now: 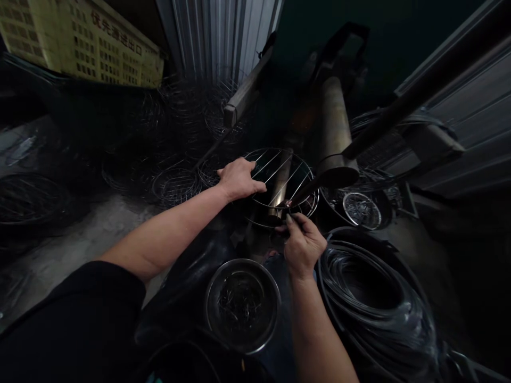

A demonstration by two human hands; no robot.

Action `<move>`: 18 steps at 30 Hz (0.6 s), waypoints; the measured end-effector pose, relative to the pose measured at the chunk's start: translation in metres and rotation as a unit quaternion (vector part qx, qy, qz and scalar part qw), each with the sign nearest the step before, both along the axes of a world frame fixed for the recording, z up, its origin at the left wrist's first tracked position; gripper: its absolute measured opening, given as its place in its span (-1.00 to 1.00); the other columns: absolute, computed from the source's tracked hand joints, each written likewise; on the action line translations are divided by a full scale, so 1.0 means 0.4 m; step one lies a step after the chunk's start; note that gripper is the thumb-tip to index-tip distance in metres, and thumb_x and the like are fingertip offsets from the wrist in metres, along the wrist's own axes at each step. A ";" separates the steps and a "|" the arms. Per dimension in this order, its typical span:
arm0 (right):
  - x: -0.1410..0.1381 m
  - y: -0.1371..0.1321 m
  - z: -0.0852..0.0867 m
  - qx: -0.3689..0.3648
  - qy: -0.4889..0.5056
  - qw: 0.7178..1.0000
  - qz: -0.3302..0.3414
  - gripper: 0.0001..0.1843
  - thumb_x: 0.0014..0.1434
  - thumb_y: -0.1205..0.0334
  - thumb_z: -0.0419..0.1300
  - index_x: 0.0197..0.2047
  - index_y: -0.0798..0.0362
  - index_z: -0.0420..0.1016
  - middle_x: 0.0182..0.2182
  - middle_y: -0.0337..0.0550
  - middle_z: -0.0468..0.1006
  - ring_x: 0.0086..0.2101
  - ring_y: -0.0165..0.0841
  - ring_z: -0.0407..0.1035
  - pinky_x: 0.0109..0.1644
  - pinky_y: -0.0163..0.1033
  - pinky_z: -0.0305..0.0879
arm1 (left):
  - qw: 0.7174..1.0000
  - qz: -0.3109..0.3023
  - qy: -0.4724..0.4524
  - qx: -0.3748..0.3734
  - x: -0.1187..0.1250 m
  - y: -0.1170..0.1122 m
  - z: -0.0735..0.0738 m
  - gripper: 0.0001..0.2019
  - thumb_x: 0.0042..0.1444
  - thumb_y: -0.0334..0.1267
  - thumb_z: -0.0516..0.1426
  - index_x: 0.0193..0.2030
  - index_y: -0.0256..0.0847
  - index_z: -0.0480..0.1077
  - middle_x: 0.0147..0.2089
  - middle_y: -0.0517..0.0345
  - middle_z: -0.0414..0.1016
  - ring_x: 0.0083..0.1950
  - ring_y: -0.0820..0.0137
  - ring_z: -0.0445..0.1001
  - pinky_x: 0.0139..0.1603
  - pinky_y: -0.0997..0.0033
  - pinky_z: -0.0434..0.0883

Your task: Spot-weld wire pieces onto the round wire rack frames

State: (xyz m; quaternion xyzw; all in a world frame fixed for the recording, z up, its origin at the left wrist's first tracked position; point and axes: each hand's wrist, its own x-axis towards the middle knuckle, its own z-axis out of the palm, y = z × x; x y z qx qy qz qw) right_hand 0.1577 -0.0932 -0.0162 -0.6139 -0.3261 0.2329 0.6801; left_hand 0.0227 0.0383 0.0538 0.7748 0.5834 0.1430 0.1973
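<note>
A round wire rack [279, 169] with thin parallel bars lies level between the parts of a metal machine. My left hand [241, 180] holds the rack's left rim, thumb stretched over the bars. At the near rim, my right hand [304, 243] is closed in a pinch; whatever sits between its fingertips is too small and dark to name. A dark pointed arm from the machine's upper cylinder [335, 119] reaches down to the rim just above these fingertips. Below the rack runs a brass-coloured lower bar [281, 181].
A metal bowl [211, 298] of short wire pieces stands close in front of me. Coiled wire [371, 308] fills the right side. More wire racks [175, 186] lie at left, below a yellow crate [120, 50]. A long dark rod [415, 85] slants across the upper right.
</note>
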 end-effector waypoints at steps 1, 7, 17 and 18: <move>0.002 0.002 0.001 -0.003 0.000 1.000 0.002 -0.78 -0.03 0.15 0.32 -0.34 0.12 0.55 -0.66 -0.31 0.51 -0.64 -0.40 0.42 -0.50 -0.34 0.31 | 1.000 0.001 -0.001 -0.005 0.001 0.002 0.001 -0.43 -0.20 0.11 0.28 -0.01 -0.05 0.49 -0.01 0.09 0.48 0.07 0.07 0.43 0.04 0.06 0.36; 0.014 0.009 -0.002 -0.014 0.010 1.000 0.011 -0.76 -0.04 0.14 0.32 -0.33 0.13 0.55 -0.68 -0.34 0.48 -0.65 -0.44 0.38 -0.46 -0.34 0.30 | 1.000 0.000 0.008 -0.021 0.003 0.000 0.008 -0.47 -0.19 0.11 0.28 -0.05 -0.05 0.51 -0.05 0.09 0.51 0.06 0.07 0.43 0.04 0.01 0.35; 0.055 0.022 0.004 -0.019 0.043 0.996 0.073 -0.73 -0.15 0.13 0.38 -0.38 0.12 0.55 -0.68 -0.35 0.45 -0.71 -0.47 0.30 -0.63 -0.37 0.22 | 0.999 -0.017 0.044 -0.012 -0.055 -0.063 0.021 -0.46 0.00 0.24 0.12 -0.22 -0.26 0.50 -0.17 -0.09 0.53 -0.08 0.11 0.50 -0.11 0.18 0.40; 0.065 0.023 0.003 -0.012 0.039 0.996 0.079 -0.72 -0.18 0.15 0.40 -0.38 0.12 0.56 -0.67 -0.35 0.45 -0.71 -0.48 0.30 -0.62 -0.37 0.24 | 0.998 -0.034 0.052 -0.019 -0.072 -0.078 0.025 -0.48 0.07 0.21 0.07 -0.24 -0.28 0.50 -0.21 -0.09 0.53 -0.12 0.15 0.51 -0.13 0.23 0.40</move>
